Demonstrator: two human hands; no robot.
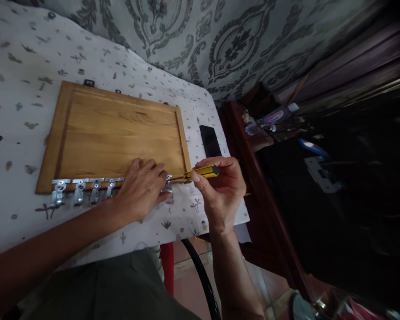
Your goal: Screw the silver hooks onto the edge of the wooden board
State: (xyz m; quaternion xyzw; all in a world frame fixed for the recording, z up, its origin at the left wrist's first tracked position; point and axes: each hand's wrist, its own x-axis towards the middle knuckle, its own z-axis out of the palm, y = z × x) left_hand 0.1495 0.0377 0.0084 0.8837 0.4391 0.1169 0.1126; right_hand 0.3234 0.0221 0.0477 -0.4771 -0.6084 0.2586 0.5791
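A right hand [226, 183] grips a screwdriver [206, 171] beside the edge of a wooden board [120, 135].
The thumb and fingers of that hand are closed around the yellow-and-black handle, and the screwdriver's shaft points left from the grip, its tip at or close to a metal hook [169, 186] at the board's near edge; contact is too small to tell. Just left of the grip, the left hand [140, 186] lies palm down over the edge, fingers together and slightly bent, thumb by the same hook; whether it pinches the hook I cannot tell. Farther left, past the left hand, four more hooks [96, 189] line the edge. The board lies flat on a printed tablecloth [186, 222], left of and beyond the grip. Just beyond the grip rests a dark phone [210, 141].
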